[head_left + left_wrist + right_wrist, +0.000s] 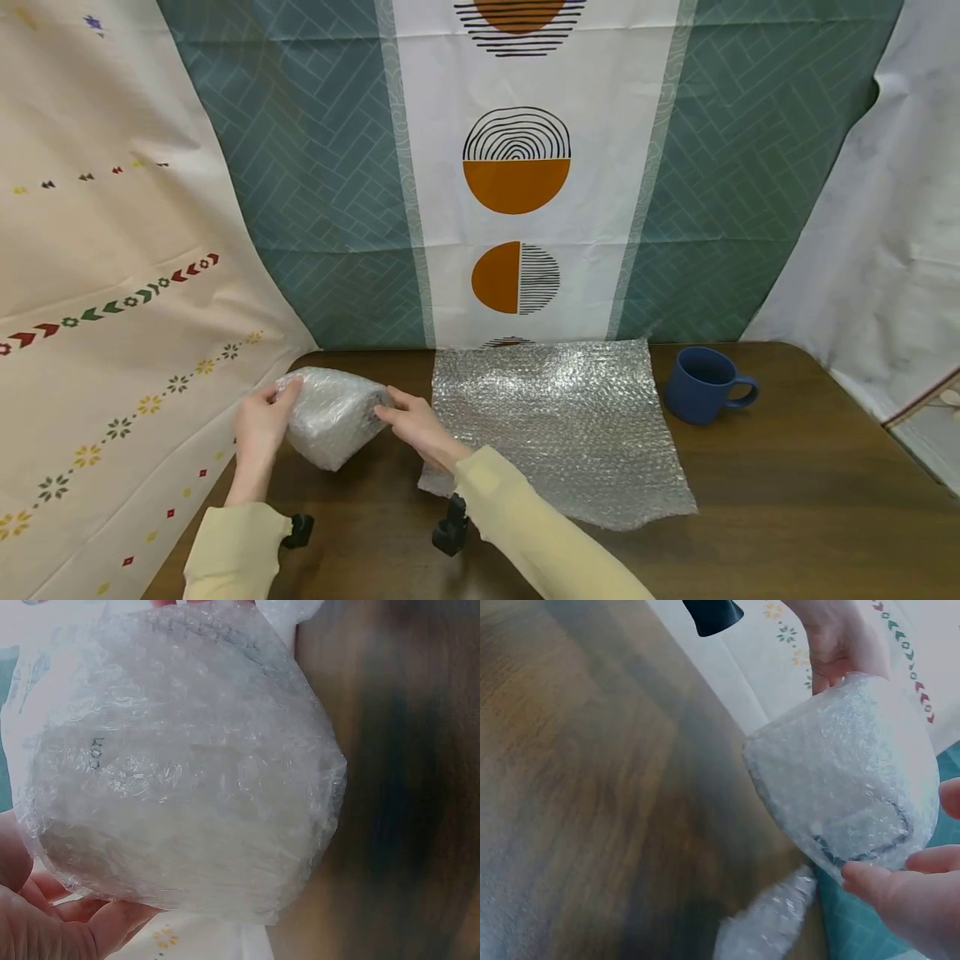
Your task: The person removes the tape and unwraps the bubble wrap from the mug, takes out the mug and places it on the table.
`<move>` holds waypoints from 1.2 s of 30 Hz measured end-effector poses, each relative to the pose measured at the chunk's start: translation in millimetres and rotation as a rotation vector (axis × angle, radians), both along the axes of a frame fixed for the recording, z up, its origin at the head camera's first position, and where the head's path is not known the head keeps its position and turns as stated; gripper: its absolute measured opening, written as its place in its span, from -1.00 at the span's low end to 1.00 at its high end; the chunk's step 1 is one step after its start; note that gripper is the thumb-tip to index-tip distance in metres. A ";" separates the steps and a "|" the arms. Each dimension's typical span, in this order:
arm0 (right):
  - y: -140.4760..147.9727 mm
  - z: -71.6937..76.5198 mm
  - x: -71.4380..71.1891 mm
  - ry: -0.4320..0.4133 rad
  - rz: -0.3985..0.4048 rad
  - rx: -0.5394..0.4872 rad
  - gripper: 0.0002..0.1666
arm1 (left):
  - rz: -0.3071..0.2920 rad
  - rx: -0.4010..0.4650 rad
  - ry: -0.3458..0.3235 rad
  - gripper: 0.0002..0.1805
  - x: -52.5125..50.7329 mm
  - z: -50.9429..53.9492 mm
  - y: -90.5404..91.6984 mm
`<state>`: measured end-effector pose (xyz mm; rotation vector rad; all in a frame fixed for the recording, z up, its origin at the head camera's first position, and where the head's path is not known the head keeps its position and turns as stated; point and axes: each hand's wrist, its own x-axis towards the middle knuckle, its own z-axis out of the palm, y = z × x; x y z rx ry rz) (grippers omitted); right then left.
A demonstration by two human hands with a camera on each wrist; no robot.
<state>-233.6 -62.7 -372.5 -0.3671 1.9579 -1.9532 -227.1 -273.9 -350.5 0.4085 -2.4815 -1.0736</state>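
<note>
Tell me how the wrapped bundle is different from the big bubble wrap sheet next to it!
The bundle is a chunky lump, while the sheet is spread mostly flat on the table. The left hand and right hand hold the bundle, but neither grips the sheet. Both show clear, shiny bubble wrap.

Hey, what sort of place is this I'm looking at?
Probably an indoor work area, perhaps for packing: a wooden-looking table, patterned cloths hanging behind it, and a bubble-wrapped bundle held near a spread sheet of bubble wrap.
</note>
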 end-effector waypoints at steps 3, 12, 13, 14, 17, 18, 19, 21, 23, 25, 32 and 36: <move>5.1 3.2 -1.2 0.003 0.005 -0.013 -0.36 | -0.015 -0.006 0.006 -0.46 -0.4 4.3 3.3; 24.9 13.6 -3.5 0.000 0.033 -0.003 -0.38 | -0.031 0.008 0.095 -0.57 -3.6 11.0 20.2; 27.5 14.3 -3.9 0.001 0.036 0.004 -0.38 | -0.031 -0.002 0.105 -0.58 -4.3 11.3 22.4; 30.0 15.0 -4.1 0.002 0.034 0.012 -0.38 | -0.032 -0.012 0.118 -0.59 -4.9 11.5 24.5; 37.0 15.7 -5.4 0.003 0.027 0.019 -0.39 | -0.039 -0.034 0.131 -0.60 -7.6 11.3 30.2; 39.2 15.7 -5.8 0.003 0.024 0.029 -0.39 | -0.042 -0.032 0.127 -0.59 -8.5 11.3 32.2; 41.2 16.0 -6.2 0.004 0.018 0.033 -0.39 | -0.041 -0.037 0.124 -0.59 -9.4 11.4 34.1; 44.9 16.5 -7.1 0.003 -0.002 0.041 -0.39 | -0.046 -0.032 0.128 -0.59 -11.4 11.1 38.2; 48.4 17.1 -8.1 0.002 -0.014 0.043 -0.39 | -0.052 -0.030 0.126 -0.58 -12.9 11.7 41.8; 51.9 17.1 -9.4 0.006 -0.023 0.038 -0.38 | -0.058 -0.030 0.125 -0.59 -14.4 12.7 46.0; 67.6 17.0 -13.2 0.000 -0.039 -0.006 -0.39 | -0.103 -0.036 0.141 -0.60 -20.0 16.2 61.9; 78.9 19.0 -13.1 0.004 -0.048 -0.029 -0.38 | -0.141 -0.022 0.144 -0.59 -23.8 16.1 72.7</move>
